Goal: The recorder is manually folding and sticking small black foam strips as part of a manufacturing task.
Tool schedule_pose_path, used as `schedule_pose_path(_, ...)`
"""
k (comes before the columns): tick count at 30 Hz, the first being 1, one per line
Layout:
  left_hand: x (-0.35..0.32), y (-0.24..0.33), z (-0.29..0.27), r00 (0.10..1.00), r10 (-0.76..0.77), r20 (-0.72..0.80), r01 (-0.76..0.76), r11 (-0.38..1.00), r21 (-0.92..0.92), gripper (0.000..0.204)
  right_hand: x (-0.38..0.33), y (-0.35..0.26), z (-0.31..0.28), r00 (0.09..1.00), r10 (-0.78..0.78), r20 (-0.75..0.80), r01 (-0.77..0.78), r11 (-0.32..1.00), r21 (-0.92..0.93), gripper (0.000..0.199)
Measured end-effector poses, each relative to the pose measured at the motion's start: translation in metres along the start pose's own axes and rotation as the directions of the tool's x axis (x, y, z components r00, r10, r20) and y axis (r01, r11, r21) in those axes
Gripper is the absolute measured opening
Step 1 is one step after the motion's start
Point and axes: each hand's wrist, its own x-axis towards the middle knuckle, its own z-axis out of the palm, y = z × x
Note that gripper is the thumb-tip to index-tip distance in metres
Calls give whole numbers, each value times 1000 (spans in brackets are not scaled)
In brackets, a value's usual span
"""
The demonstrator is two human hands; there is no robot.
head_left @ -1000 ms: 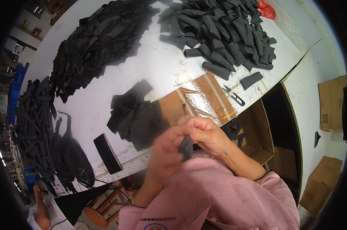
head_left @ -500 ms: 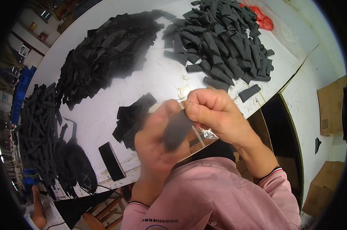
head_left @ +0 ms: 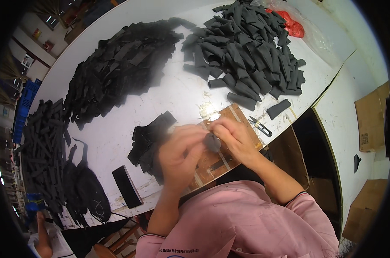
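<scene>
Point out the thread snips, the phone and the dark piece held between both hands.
Thread snips [head_left: 260, 126], head view, on the blades' pivot.
Phone [head_left: 127, 186], head view, middle of its dark screen.
Dark piece [head_left: 212, 142], head view, on the part showing between the hands.

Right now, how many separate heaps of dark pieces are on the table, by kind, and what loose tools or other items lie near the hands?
Flat black strip heaps: 2
Rolled dark sleeve heaps: 1
Small stack of black pieces beside the left hand: 1
Lone rolled sleeve: 1
Thread snips: 1
Black phone: 1
Dark piece held between both hands, right hand: 1
Total: 8
</scene>
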Motion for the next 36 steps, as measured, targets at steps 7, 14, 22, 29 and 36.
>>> schedule_pose_path(7, -24, 12, 19, 831, -362, -423, 31, 788, -615, 11, -3, -28, -7, 848, -394, 356, 520, 486, -702, 21)
schedule_pose_path(14, 4, -3, 14, 937, -344, 54, 305, 734, -607, 17, -6, 7, -9, 862, -453, 229, 504, 708, -495, 17)
schedule_pose_path(22, 3, 4, 26, 940, -338, -32, 329, 930, -164, 15, -14, 43, -1, 899, -390, 199, 438, 796, -418, 13)
schedule_pose_path(29, 2, 17, 25, 926, -361, -109, 273, 842, -466, 17, -9, 17, -10, 917, -301, 261, 390, 812, -434, 16)
schedule_pose_path(36, 6, 14, 24, 971, -218, -100, 209, 973, -99, 15, -10, 30, -6, 936, -249, 250, 330, 868, -372, 19)
